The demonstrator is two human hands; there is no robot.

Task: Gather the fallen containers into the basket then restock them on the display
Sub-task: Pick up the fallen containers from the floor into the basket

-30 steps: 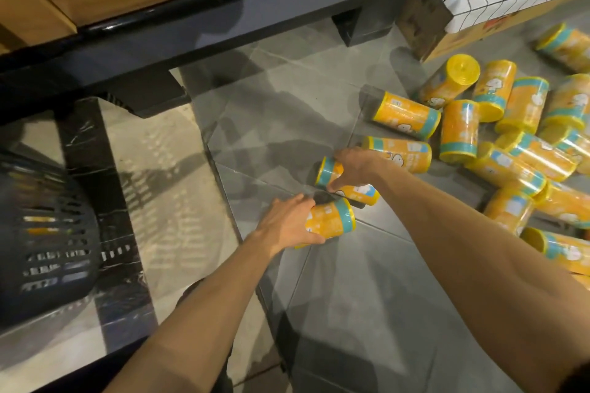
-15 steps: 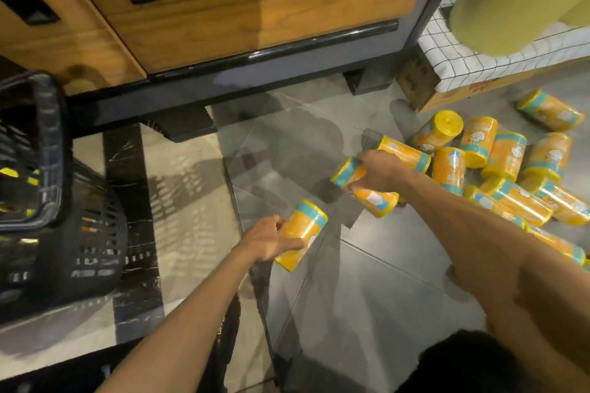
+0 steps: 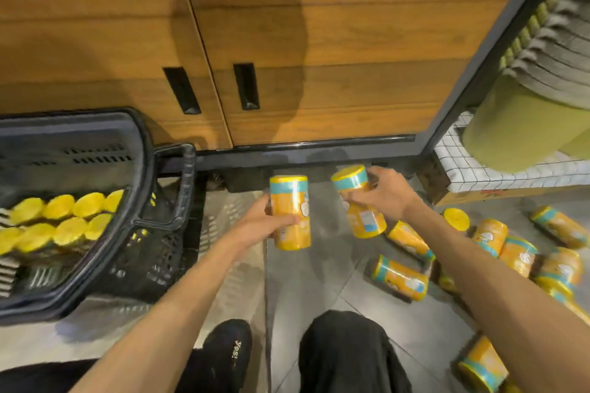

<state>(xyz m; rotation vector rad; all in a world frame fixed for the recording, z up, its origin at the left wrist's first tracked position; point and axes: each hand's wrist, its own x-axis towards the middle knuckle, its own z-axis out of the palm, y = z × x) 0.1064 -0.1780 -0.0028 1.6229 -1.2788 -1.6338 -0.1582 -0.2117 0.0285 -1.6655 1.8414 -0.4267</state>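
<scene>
Step in hand, judged from the layout: gathering, carry phase. Left hand grasps one orange container around its body, held about upright with the teal-banded cap up, in the air just right of the basket. Right hand grips a second container near its upper half, tilted, cap leaning toward the basket, a little further right of it. Neither container is over the basket rim yet. Basket sits on the floor and is partly filled: two rows of upright containers with yellow lids stand along its far-left side, and the part nearest the hands looks free. Fallen containers lie on their sides well to the right of the basket, a fair number, so gathering looks far from done and restocking has not begun. Next move, as a judgement: swing both hands left over the basket's near rim, clear the raised handle, right the tilted container, and set both down upright beside the standing rows before letting go. Risk noted: knocking the standing containers over on entry.
</scene>
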